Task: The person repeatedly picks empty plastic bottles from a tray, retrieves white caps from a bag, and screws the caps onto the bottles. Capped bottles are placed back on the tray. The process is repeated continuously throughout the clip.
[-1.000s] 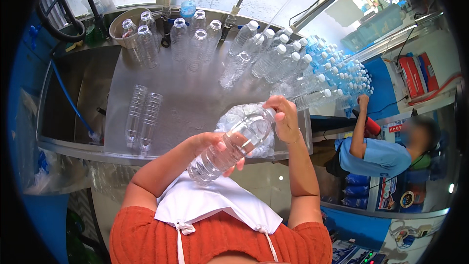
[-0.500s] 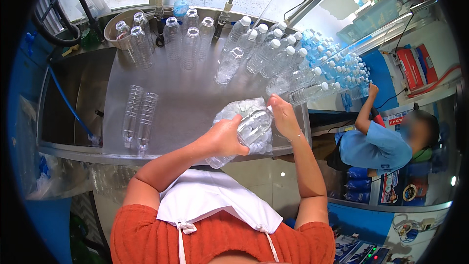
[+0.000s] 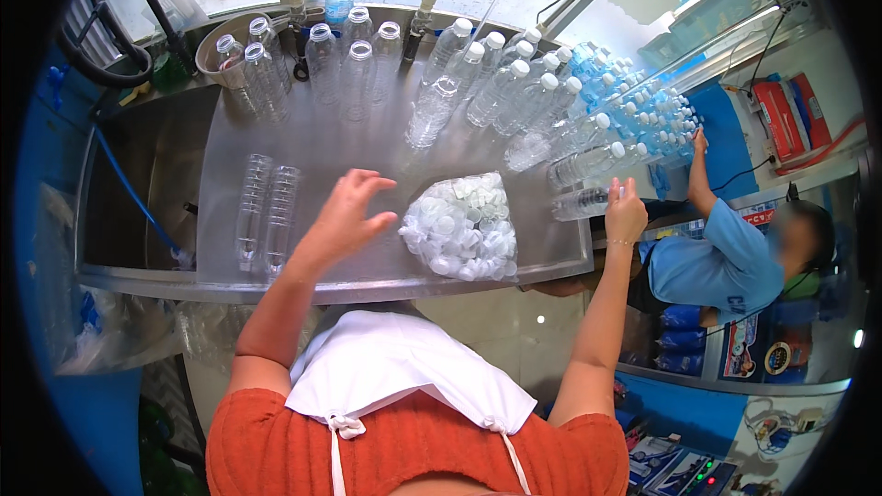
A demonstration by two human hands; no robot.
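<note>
My left hand (image 3: pixel 354 211) hangs over the metal counter with its fingers apart and nothing in it. At the counter's right end my right hand (image 3: pixel 627 211) has its fingers closed about the top of a clear plastic bottle (image 3: pixel 577 205); the fingers hide its cap. Between my hands a clear bag of white bottle caps (image 3: pixel 464 230) rests on the counter. Left of my left hand lie two clear bottles (image 3: pixel 278 220), side by side, necks toward me. Beyond the bag, several white-capped clear bottles (image 3: pixel 501 92) stand grouped at the back right.
Open-mouthed bottles (image 3: pixel 358 78) stand at the back, some by a beige basin (image 3: pixel 216 50). A sink (image 3: pixel 138 184) is at left. Right, many blue-tinted bottles (image 3: pixel 643 115) stand in rows; a person in a blue shirt (image 3: pixel 721 253) reaches toward them. The counter's front edge (image 3: pixel 386 291) runs before me.
The bottle held over the bag has moved right, to the end of the row, with my right hand at its top. My left hand has let go and moved left, uncovering the bag.
</note>
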